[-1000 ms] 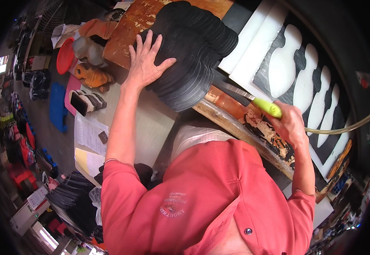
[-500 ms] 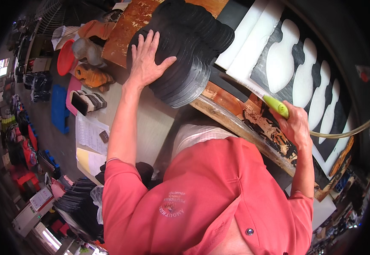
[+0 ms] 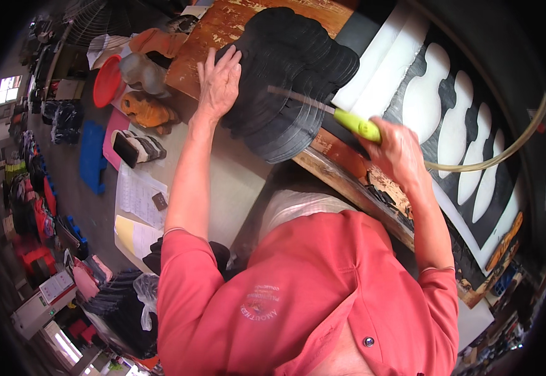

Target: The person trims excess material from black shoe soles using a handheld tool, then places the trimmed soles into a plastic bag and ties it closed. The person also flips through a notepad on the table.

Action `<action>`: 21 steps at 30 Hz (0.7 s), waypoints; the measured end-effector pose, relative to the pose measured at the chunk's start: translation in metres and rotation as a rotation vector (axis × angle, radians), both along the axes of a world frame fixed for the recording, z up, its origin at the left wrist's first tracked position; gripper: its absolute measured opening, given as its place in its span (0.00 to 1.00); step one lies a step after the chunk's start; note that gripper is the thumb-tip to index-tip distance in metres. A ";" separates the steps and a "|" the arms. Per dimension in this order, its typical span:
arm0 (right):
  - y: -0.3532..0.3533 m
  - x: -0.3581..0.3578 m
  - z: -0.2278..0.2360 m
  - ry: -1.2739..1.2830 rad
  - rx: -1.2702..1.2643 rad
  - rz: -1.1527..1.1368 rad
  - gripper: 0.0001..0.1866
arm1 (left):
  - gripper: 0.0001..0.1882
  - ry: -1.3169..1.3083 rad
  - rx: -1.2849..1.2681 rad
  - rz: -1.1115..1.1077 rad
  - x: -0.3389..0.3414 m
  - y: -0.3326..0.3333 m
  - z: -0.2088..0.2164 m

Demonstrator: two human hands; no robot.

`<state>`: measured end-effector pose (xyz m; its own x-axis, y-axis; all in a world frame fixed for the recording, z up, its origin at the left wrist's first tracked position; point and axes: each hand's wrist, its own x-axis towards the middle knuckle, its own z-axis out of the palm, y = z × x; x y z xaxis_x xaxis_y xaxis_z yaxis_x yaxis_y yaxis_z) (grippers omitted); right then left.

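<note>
A stack of black flat cut pieces with rounded, wavy outlines (image 3: 298,69) lies at the top middle. My left hand (image 3: 220,84) is at the stack's left edge, fingers bent and close together on the pieces; its thumb is hard to make out. In my right hand (image 3: 397,150) is a lime-green air blow gun (image 3: 357,125), gripped by its handle. The gun's thin nozzle reaches left over the stack, blurred at its tip. A yellowish hose (image 3: 473,166) curves off to the right behind that hand.
White cut-out templates (image 3: 424,94) lie on a black board at right. Below the stack, a wooden table edge (image 3: 348,188) carries black scraps. To the left are a red bowl (image 3: 106,81), an orange shoe-last-like form (image 3: 147,111), a phone (image 3: 126,150) and papers (image 3: 138,200).
My right hand has swung left, bringing the blow gun's nozzle over the stack. My left hand has gone from lying spread on top to bent fingers at the left edge.
</note>
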<state>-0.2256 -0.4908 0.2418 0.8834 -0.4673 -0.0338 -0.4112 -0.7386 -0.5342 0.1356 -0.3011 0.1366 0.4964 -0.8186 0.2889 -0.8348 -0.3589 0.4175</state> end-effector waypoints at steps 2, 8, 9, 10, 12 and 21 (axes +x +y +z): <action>-0.013 0.021 -0.001 0.036 -0.079 -0.049 0.13 | 0.27 0.024 0.044 0.069 -0.002 0.001 -0.004; -0.023 0.059 -0.001 -0.018 -0.091 -0.051 0.14 | 0.29 0.112 -0.031 0.035 0.016 0.005 -0.004; -0.018 0.059 -0.001 -0.045 -0.066 0.004 0.14 | 0.29 0.159 -0.073 0.056 0.022 0.006 -0.004; -0.013 0.061 -0.002 -0.032 -0.077 0.039 0.13 | 0.28 0.208 -0.115 0.075 0.025 0.006 -0.006; -0.007 0.061 -0.002 0.073 -0.069 0.061 0.14 | 0.28 0.079 -0.108 0.047 0.032 0.004 -0.009; -0.020 0.053 0.004 0.146 -0.013 -0.123 0.12 | 0.30 0.002 0.001 0.023 0.043 -0.008 -0.020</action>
